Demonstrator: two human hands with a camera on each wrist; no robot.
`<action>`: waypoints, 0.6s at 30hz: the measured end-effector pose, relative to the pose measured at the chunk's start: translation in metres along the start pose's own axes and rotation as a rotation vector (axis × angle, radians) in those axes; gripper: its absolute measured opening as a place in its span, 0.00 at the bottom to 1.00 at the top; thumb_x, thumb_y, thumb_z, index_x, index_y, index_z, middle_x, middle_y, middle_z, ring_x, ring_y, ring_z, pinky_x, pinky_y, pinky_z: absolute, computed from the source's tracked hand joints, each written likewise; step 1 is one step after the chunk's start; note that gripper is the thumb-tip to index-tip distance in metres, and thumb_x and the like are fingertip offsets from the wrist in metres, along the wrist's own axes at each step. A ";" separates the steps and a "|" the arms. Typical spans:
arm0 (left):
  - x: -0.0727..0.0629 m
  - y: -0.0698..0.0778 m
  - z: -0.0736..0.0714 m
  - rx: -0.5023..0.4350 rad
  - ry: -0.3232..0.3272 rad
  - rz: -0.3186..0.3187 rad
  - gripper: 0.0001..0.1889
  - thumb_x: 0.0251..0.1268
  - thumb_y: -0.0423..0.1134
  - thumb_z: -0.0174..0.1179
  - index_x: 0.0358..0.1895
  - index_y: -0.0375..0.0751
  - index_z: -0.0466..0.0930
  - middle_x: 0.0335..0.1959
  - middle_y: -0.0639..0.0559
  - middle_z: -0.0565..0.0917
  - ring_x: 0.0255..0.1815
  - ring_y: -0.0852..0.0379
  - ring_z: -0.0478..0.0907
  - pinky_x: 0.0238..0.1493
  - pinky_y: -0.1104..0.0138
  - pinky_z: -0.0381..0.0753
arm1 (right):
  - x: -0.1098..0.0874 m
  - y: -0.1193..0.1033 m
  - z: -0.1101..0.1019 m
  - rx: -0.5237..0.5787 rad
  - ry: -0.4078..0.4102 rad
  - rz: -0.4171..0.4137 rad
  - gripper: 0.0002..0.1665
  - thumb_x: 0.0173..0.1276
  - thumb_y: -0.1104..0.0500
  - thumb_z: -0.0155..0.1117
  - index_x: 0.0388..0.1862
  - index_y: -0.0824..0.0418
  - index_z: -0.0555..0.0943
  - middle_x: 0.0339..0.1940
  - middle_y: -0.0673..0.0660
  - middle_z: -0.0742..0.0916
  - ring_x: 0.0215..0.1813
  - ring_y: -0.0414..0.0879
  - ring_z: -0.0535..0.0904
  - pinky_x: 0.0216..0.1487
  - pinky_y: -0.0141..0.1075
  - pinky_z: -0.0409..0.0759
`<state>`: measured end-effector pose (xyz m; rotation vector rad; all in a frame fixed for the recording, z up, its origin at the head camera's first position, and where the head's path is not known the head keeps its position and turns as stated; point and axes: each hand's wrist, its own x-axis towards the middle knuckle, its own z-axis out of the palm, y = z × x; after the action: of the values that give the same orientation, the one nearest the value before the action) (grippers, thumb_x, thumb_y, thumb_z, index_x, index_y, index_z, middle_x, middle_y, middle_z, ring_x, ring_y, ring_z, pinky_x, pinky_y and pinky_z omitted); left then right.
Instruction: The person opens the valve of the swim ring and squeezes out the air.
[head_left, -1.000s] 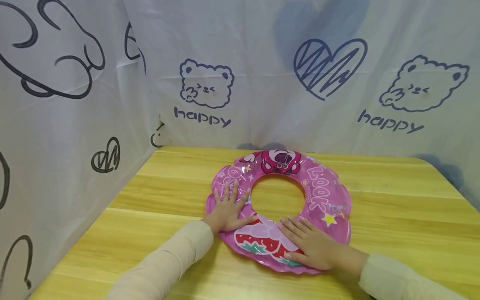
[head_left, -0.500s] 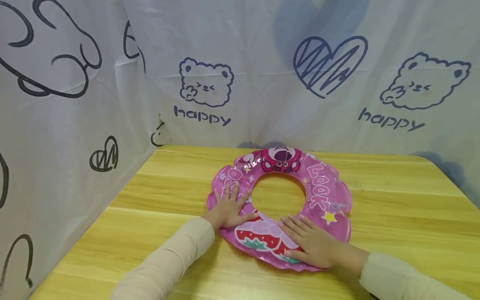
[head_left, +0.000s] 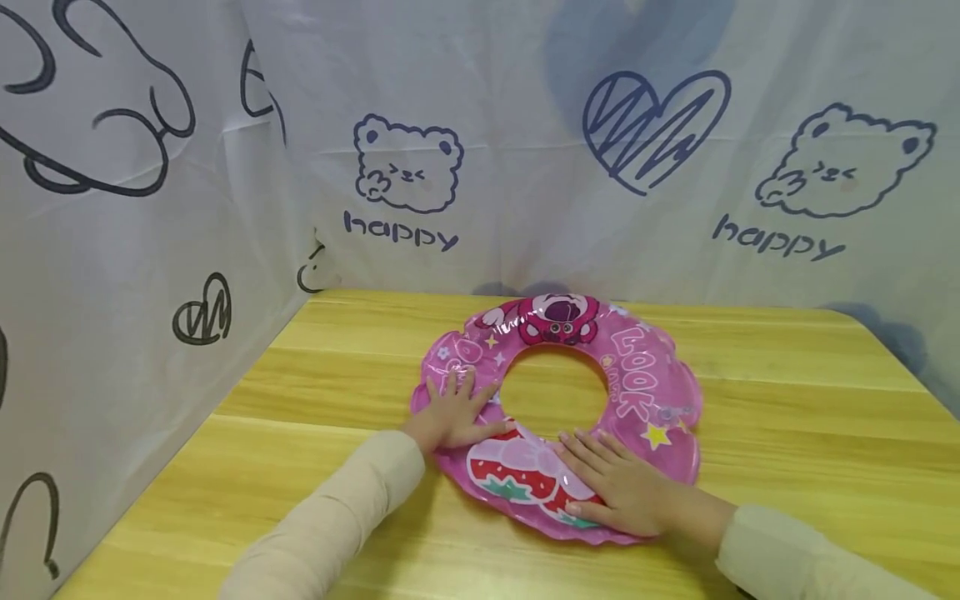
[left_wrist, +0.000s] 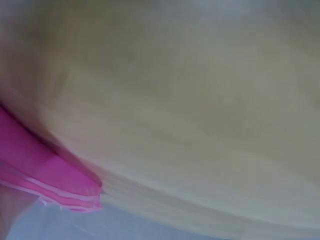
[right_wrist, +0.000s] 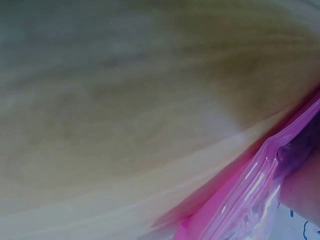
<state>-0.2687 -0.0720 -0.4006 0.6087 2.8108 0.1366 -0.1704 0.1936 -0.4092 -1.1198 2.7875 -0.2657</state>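
A: Where does the swim ring (head_left: 654, 379) lie?

B: Flat on the wood-grain table (head_left: 810, 433), with its strawberry print (head_left: 516, 477) nearest the person and its bear print (head_left: 558, 323) farthest. A patterned cloth (head_left: 517, 183) hangs beyond the ring.

A: How are the hands disposed?

B: The left hand (head_left: 459, 417) rests on the ring's left near part, fingers straight and spread wide, the thumb reaching toward the strawberries. The right hand (head_left: 618, 483) lies on the ring's right near part, its fingers straight and side by side, the thumb apart. Neither is curled round the ring.

A: Why there?

B: Probably for steadiness: palms on either side of the ring's near arc would share the pressure and check sliding. The puckered rim looks soft and would likely yield to a harder push.

A: Do the wrist views add detail?

B: Little. Each shows the ring's pink edge beside a blurred pale expanse; how firmly either hand presses cannot be told.
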 end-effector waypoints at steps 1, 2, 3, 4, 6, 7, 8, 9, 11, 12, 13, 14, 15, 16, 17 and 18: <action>0.000 -0.001 0.001 0.003 0.009 0.005 0.43 0.58 0.75 0.36 0.74 0.59 0.46 0.75 0.39 0.42 0.74 0.33 0.35 0.66 0.33 0.32 | 0.000 0.000 0.000 -0.004 0.004 -0.002 0.42 0.70 0.36 0.41 0.74 0.60 0.52 0.76 0.60 0.56 0.75 0.59 0.49 0.75 0.48 0.35; 0.001 -0.001 0.002 0.001 0.017 0.010 0.43 0.58 0.75 0.36 0.74 0.59 0.46 0.75 0.38 0.42 0.74 0.33 0.35 0.66 0.33 0.31 | 0.000 0.000 0.000 -0.011 0.011 -0.008 0.42 0.70 0.36 0.41 0.74 0.60 0.53 0.75 0.61 0.56 0.75 0.59 0.50 0.74 0.52 0.40; 0.001 -0.001 0.003 0.002 0.028 0.015 0.43 0.58 0.75 0.36 0.74 0.59 0.45 0.75 0.38 0.41 0.74 0.33 0.34 0.66 0.33 0.31 | 0.001 0.001 0.000 -0.012 0.013 -0.010 0.42 0.70 0.36 0.41 0.74 0.60 0.53 0.75 0.61 0.57 0.75 0.59 0.51 0.74 0.52 0.41; 0.000 -0.002 0.004 0.004 0.037 0.019 0.43 0.58 0.75 0.36 0.74 0.59 0.45 0.75 0.38 0.40 0.74 0.33 0.33 0.66 0.33 0.30 | 0.001 0.001 0.000 -0.010 0.017 -0.012 0.42 0.70 0.36 0.42 0.74 0.60 0.53 0.75 0.60 0.57 0.75 0.59 0.51 0.74 0.52 0.41; 0.000 -0.002 0.004 0.009 0.062 0.028 0.44 0.58 0.74 0.37 0.74 0.57 0.44 0.75 0.37 0.39 0.74 0.33 0.33 0.65 0.32 0.30 | 0.002 0.002 0.001 -0.019 0.025 -0.020 0.42 0.70 0.36 0.42 0.73 0.60 0.54 0.75 0.61 0.57 0.75 0.60 0.52 0.72 0.54 0.45; -0.001 -0.002 0.004 0.011 0.073 0.033 0.44 0.58 0.74 0.38 0.74 0.56 0.44 0.75 0.37 0.39 0.74 0.33 0.33 0.65 0.32 0.30 | 0.002 0.003 0.001 -0.007 0.028 -0.018 0.42 0.70 0.36 0.42 0.73 0.60 0.54 0.75 0.61 0.57 0.75 0.60 0.51 0.73 0.52 0.42; -0.001 -0.002 0.004 0.013 0.084 0.038 0.44 0.58 0.74 0.38 0.74 0.56 0.43 0.75 0.36 0.38 0.74 0.33 0.32 0.65 0.32 0.30 | 0.002 0.003 0.001 0.005 0.029 -0.013 0.43 0.69 0.35 0.43 0.73 0.59 0.54 0.75 0.61 0.57 0.75 0.60 0.51 0.74 0.50 0.40; -0.001 -0.002 0.005 0.017 0.102 0.046 0.44 0.59 0.73 0.39 0.74 0.55 0.43 0.75 0.35 0.38 0.74 0.33 0.32 0.65 0.32 0.30 | 0.002 0.003 0.001 0.005 0.036 -0.014 0.43 0.69 0.35 0.43 0.73 0.59 0.54 0.75 0.61 0.58 0.75 0.60 0.51 0.74 0.49 0.39; -0.001 -0.003 0.005 0.039 0.136 0.057 0.45 0.58 0.72 0.41 0.75 0.53 0.42 0.75 0.35 0.36 0.74 0.33 0.32 0.66 0.33 0.31 | 0.003 0.004 0.003 0.006 0.057 -0.014 0.43 0.69 0.34 0.43 0.73 0.60 0.55 0.74 0.62 0.59 0.74 0.62 0.52 0.75 0.45 0.35; -0.001 -0.003 0.005 0.065 0.158 0.061 0.46 0.58 0.73 0.41 0.75 0.54 0.41 0.75 0.35 0.36 0.74 0.34 0.31 0.66 0.33 0.31 | 0.004 0.004 0.003 0.012 0.061 -0.006 0.44 0.68 0.34 0.44 0.73 0.59 0.55 0.74 0.62 0.60 0.74 0.62 0.52 0.75 0.45 0.35; -0.001 -0.004 0.005 0.105 0.185 0.066 0.46 0.57 0.73 0.41 0.75 0.54 0.41 0.75 0.35 0.36 0.74 0.33 0.31 0.67 0.33 0.31 | 0.004 0.003 0.003 0.022 0.066 0.004 0.44 0.68 0.34 0.45 0.73 0.59 0.56 0.74 0.62 0.60 0.74 0.62 0.51 0.75 0.45 0.34; -0.001 -0.004 0.005 0.146 0.216 0.071 0.47 0.57 0.74 0.41 0.75 0.54 0.41 0.75 0.35 0.36 0.74 0.33 0.32 0.67 0.33 0.33 | 0.005 0.002 0.003 0.020 0.072 0.012 0.44 0.67 0.34 0.45 0.73 0.60 0.56 0.74 0.62 0.61 0.74 0.62 0.52 0.74 0.49 0.38; 0.000 -0.004 0.004 0.193 0.251 0.076 0.47 0.56 0.75 0.41 0.75 0.54 0.41 0.75 0.34 0.37 0.74 0.32 0.33 0.67 0.33 0.34 | 0.006 0.002 0.003 0.008 0.085 0.013 0.44 0.67 0.34 0.45 0.72 0.60 0.57 0.73 0.63 0.62 0.74 0.62 0.53 0.74 0.52 0.42; 0.000 -0.005 0.003 0.242 0.279 0.076 0.48 0.55 0.76 0.40 0.75 0.54 0.41 0.75 0.35 0.36 0.74 0.32 0.34 0.67 0.34 0.35 | 0.007 0.000 0.003 0.009 0.094 0.022 0.45 0.67 0.34 0.46 0.72 0.61 0.57 0.73 0.63 0.62 0.74 0.62 0.53 0.74 0.52 0.43; 0.001 -0.005 0.002 0.286 0.314 0.080 0.49 0.54 0.77 0.40 0.74 0.54 0.42 0.75 0.35 0.38 0.74 0.32 0.35 0.67 0.34 0.37 | 0.007 -0.002 0.002 0.006 0.103 0.032 0.45 0.67 0.34 0.46 0.72 0.62 0.57 0.73 0.63 0.63 0.74 0.61 0.52 0.72 0.56 0.47; 0.001 -0.006 0.000 0.335 0.342 0.081 0.49 0.53 0.78 0.39 0.74 0.54 0.43 0.75 0.36 0.39 0.74 0.32 0.37 0.68 0.34 0.39 | 0.008 -0.003 0.002 0.007 0.116 0.042 0.45 0.67 0.34 0.47 0.72 0.63 0.57 0.73 0.63 0.63 0.74 0.61 0.53 0.72 0.55 0.48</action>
<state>-0.2722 -0.0768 -0.4017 0.8438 3.1693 -0.2442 -0.1737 0.1854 -0.4107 -1.0753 2.9046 -0.3464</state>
